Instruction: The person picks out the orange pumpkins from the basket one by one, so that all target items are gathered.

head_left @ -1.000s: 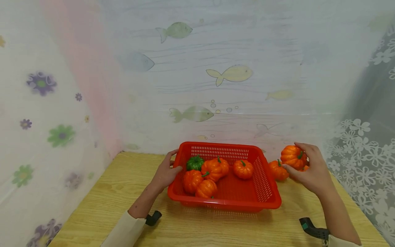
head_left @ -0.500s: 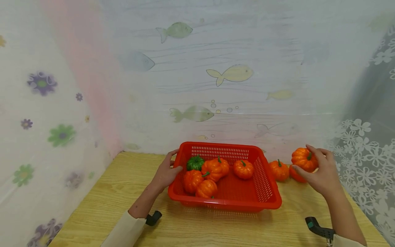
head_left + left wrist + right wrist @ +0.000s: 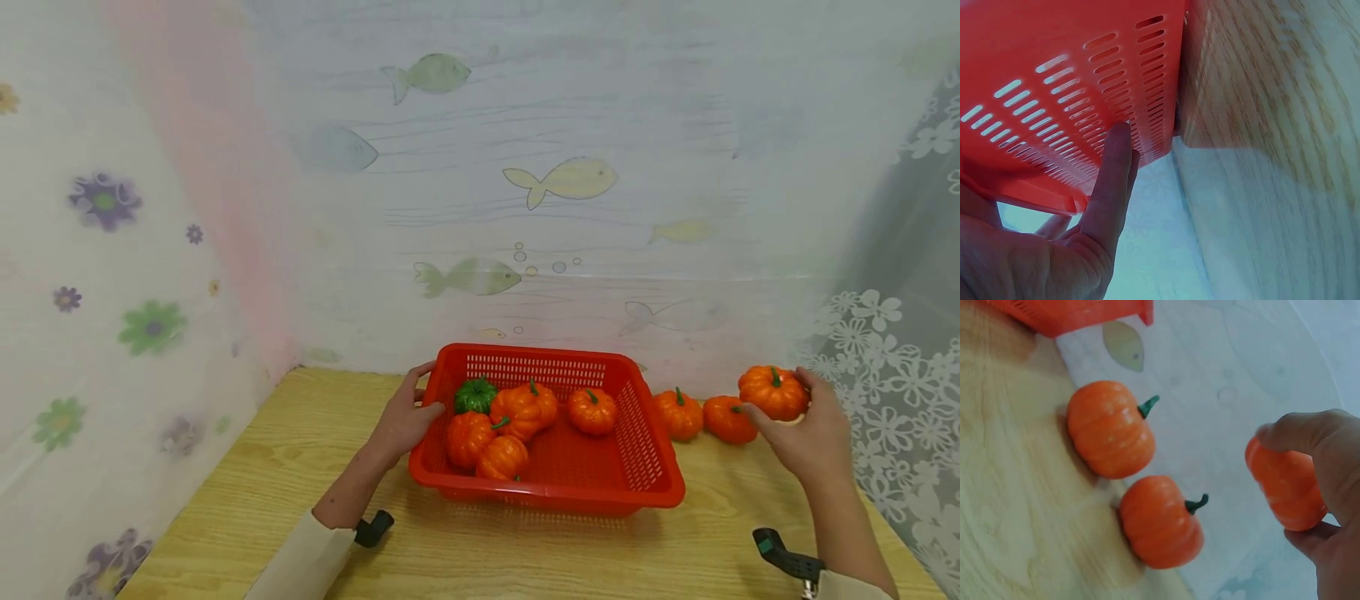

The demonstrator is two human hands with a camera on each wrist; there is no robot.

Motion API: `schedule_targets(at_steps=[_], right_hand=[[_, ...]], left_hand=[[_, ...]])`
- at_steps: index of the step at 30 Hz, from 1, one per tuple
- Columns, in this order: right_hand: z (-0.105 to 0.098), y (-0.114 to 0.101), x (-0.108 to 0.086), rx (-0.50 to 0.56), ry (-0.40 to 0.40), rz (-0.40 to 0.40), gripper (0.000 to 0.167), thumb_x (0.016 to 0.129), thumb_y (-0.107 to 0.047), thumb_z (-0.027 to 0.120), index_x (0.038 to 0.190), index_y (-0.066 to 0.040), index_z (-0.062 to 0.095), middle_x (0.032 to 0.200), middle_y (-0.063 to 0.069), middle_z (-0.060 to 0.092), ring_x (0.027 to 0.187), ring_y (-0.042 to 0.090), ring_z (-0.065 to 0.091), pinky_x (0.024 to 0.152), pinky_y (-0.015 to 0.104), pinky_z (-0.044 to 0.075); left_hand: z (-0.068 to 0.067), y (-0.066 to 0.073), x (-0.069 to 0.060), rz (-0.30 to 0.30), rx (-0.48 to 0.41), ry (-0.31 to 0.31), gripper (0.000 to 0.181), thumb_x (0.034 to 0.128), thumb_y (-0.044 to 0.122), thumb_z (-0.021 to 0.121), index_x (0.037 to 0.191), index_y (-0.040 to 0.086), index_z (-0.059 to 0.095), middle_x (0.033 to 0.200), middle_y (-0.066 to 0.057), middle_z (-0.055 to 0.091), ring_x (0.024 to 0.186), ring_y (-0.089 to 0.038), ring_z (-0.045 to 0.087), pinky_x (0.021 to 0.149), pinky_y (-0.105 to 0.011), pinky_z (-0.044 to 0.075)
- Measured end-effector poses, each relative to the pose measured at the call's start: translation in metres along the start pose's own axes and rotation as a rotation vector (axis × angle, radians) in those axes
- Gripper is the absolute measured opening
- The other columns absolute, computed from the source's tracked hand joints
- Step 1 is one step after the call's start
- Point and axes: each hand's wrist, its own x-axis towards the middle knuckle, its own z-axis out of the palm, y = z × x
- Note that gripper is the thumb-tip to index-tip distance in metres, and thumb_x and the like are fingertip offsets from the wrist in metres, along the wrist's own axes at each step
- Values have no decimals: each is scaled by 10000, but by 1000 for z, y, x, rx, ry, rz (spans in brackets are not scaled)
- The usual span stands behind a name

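An orange pumpkin (image 3: 773, 392) is gripped between the thumb and fingers of my right hand (image 3: 813, 433), right of two orange pumpkins (image 3: 678, 415) (image 3: 729, 419) on the table. The right wrist view shows the gripped pumpkin (image 3: 1286, 484) apart from those two. My left hand (image 3: 401, 421) holds the left rim of the red basket (image 3: 546, 493); in the left wrist view, fingers (image 3: 1110, 181) lie along its slotted wall (image 3: 1079, 94). Inside the basket are a green pumpkin (image 3: 476, 396) and several orange ones (image 3: 592, 412).
The wooden table (image 3: 450, 558) runs up to a patterned sheet (image 3: 450, 208) with fish printed on it, behind the basket. Flower-printed sheets (image 3: 150, 400) stand at the left and right. A dark device (image 3: 373, 529) is worn on each wrist.
My right hand has moved to the right with the gripped pumpkin, whose stem now points up. The second table pumpkin has come into full view. My left hand and the basket have not moved.
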Motion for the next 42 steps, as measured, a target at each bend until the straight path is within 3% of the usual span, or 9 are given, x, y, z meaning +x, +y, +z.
schedule_targets(at_steps=[4, 10, 16, 19, 25, 32, 42], right_hand=[[0, 6, -1, -2, 70, 78, 853, 934, -232, 758, 1609, 61, 328, 1565, 382, 346, 1340, 578, 417, 1056, 740, 417], [4, 18, -3, 57, 169, 208, 823, 917, -228, 754, 1623, -25, 383, 1602, 270, 250, 1409, 478, 354, 1164, 628, 366], [8, 36, -4, 25, 211, 169, 838, 938, -208, 738, 1619, 53, 325, 1593, 321, 315, 1386, 509, 374, 1179, 521, 363], [9, 44, -5, 9, 211, 198, 830, 956, -204, 725, 1622, 61, 305, 1596, 323, 346, 1388, 499, 392, 1183, 506, 362], [13, 57, -8, 5, 187, 243, 835, 975, -198, 708, 1626, 82, 267, 1567, 380, 344, 1378, 554, 381, 1154, 676, 353], [21, 77, -12, -13, 126, 277, 839, 991, -190, 692, 1631, 94, 231, 1625, 393, 286, 1500, 577, 268, 1272, 633, 191], [27, 87, -13, -48, 73, 305, 841, 997, -242, 676, 1626, 99, 234, 1612, 420, 267, 1491, 602, 247, 1266, 650, 175]], left_hand=[[0, 0, 0, 6, -1, -2, 680, 1029, 101, 590, 1651, 202, 334, 1353, -235, 623, 1127, -385, 684, 867, -526, 635], [-1, 0, -1, 10, -6, -12, 679, 1029, 97, 582, 1652, 193, 330, 1354, -256, 619, 1118, -391, 688, 859, -522, 638], [-2, 0, -1, 13, -3, -5, 680, 1029, 106, 578, 1653, 210, 328, 1362, -261, 615, 1110, -385, 693, 852, -519, 640], [-1, 0, 1, 1, -1, -1, 681, 1029, 120, 589, 1650, 231, 335, 1365, -239, 624, 1109, -366, 692, 860, -511, 639], [0, 0, 0, -1, -3, -2, 681, 1026, 110, 591, 1649, 220, 337, 1366, -229, 623, 1105, -356, 690, 851, -512, 642], [1, -1, -1, -6, -6, -2, 684, 1028, 113, 592, 1652, 220, 334, 1355, -232, 623, 1107, -376, 694, 848, -510, 643], [0, -2, 1, -1, -1, -3, 677, 1032, 115, 591, 1650, 223, 334, 1348, -228, 623, 1080, -340, 698, 843, -502, 644]])
